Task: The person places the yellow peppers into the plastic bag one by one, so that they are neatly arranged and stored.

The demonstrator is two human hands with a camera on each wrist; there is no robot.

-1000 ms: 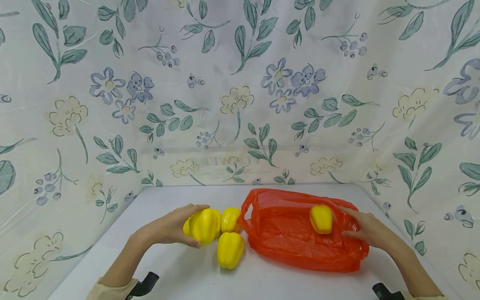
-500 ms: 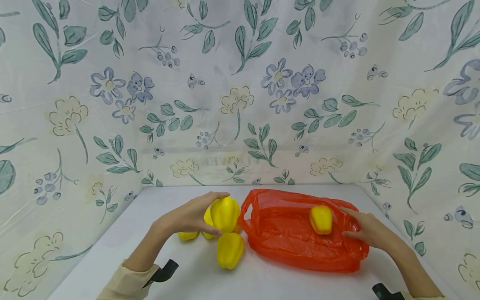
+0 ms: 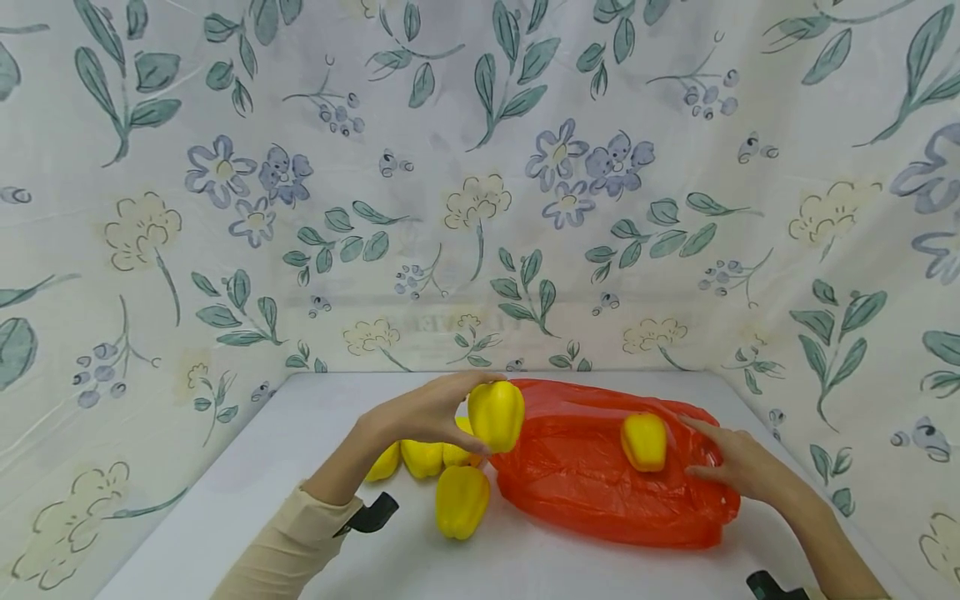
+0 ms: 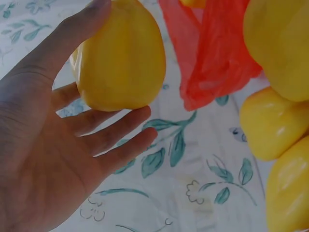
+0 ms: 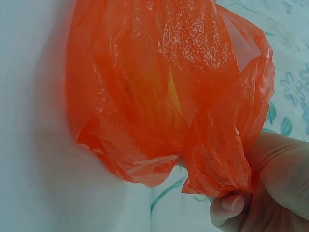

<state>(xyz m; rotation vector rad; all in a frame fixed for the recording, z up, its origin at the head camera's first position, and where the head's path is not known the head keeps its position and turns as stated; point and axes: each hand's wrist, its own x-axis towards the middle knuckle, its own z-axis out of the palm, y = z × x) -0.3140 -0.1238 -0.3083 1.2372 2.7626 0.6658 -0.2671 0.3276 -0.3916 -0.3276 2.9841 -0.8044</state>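
Note:
My left hand (image 3: 423,410) grips a yellow bell pepper (image 3: 497,417) between thumb and fingers, raised above the table at the left end of a red plastic bag (image 3: 570,492). The left wrist view shows that pepper (image 4: 123,58) against the thumb and fingertips. My right hand (image 3: 738,462) pinches the right end of the bag; in the right wrist view the gathered plastic (image 5: 217,164) runs between thumb and fingers. Another yellow bell pepper (image 3: 643,443) lies within the bag's outline, and yellow shows through the plastic in the right wrist view.
Several more yellow bell peppers sit left of the bag: one in front (image 3: 461,502), the others partly behind my left hand and wrist, such as this pepper (image 3: 422,458). The white table (image 3: 547,575) meets a flower-printed cloth (image 3: 480,275) at the back and sides.
My left hand has carried the gripped pepper rightward from the group of peppers and slightly up, to the bag's left end. The right hand and the bag have stayed nearly still.

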